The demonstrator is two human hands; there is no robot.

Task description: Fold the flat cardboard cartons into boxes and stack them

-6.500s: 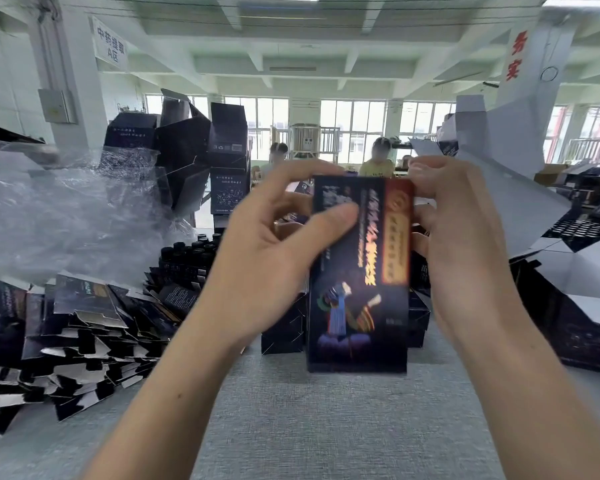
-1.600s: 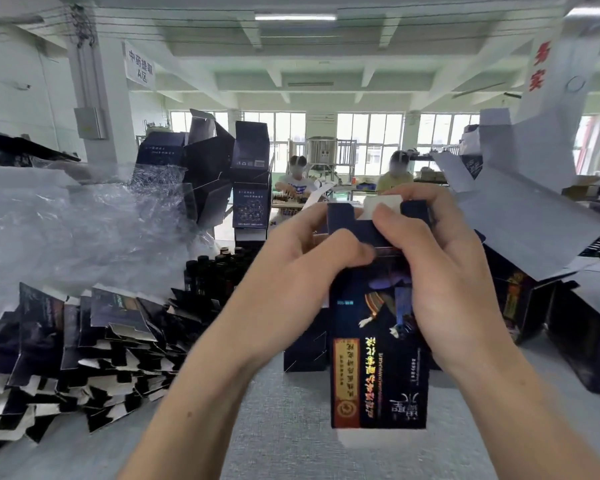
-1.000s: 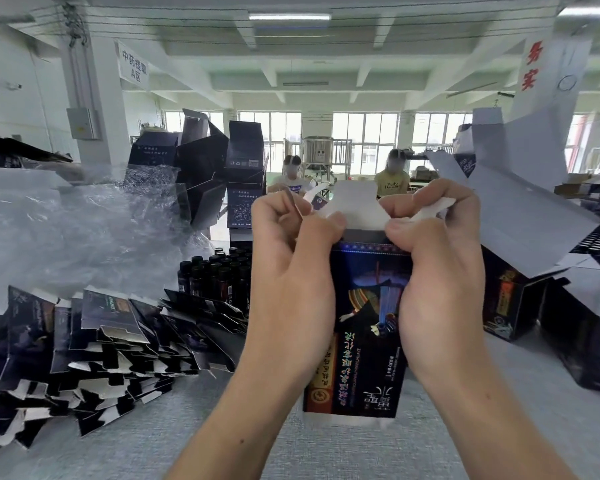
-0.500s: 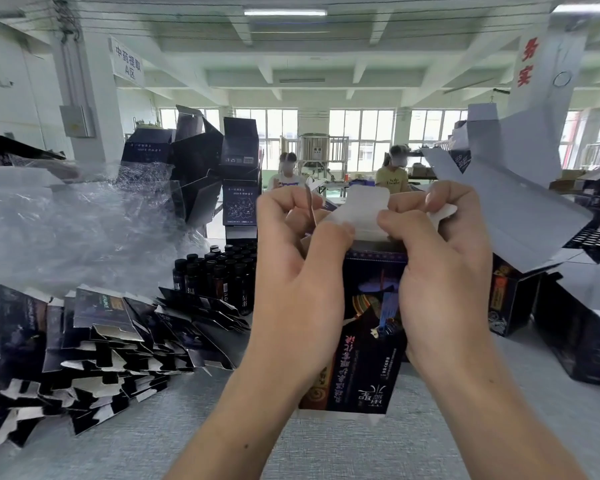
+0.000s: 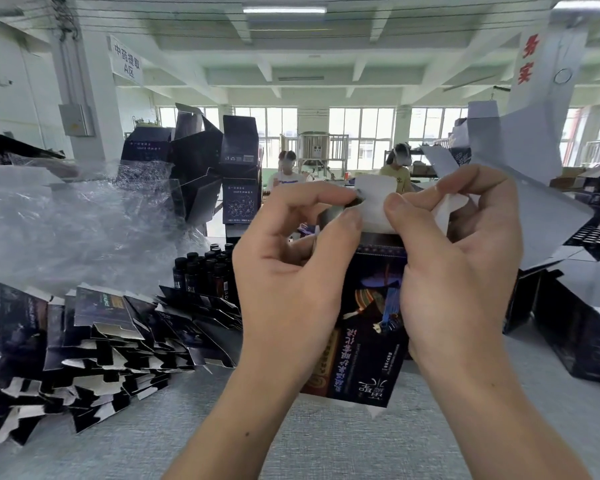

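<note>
I hold a dark printed carton (image 5: 364, 327) upright above the grey table (image 5: 326, 445), its print upside down. Its white end flaps (image 5: 374, 206) stand open at the top. My left hand (image 5: 291, 289) grips the carton's left side, with its thumb and fingers curled at the left flap. On the right side my right hand (image 5: 458, 265) grips the carton, thumb pressing the middle white flap and fingers pinching the right flap. A long pile of flat dark cartons (image 5: 84, 348) lies on the table at the left.
Small dark bottles (image 5: 205, 271) stand behind the flat pile. Crumpled clear plastic film (image 5: 66, 223) heaps at the left. Folded dark boxes (image 5: 201, 171) are stacked at the back, and more open boxes (image 5: 568, 306) crowd the right. Two people sit beyond.
The carton was turned end over end, so its print now reads upside down. Since a second ago both hands have been working the white top flaps, and the carton has tilted slightly.
</note>
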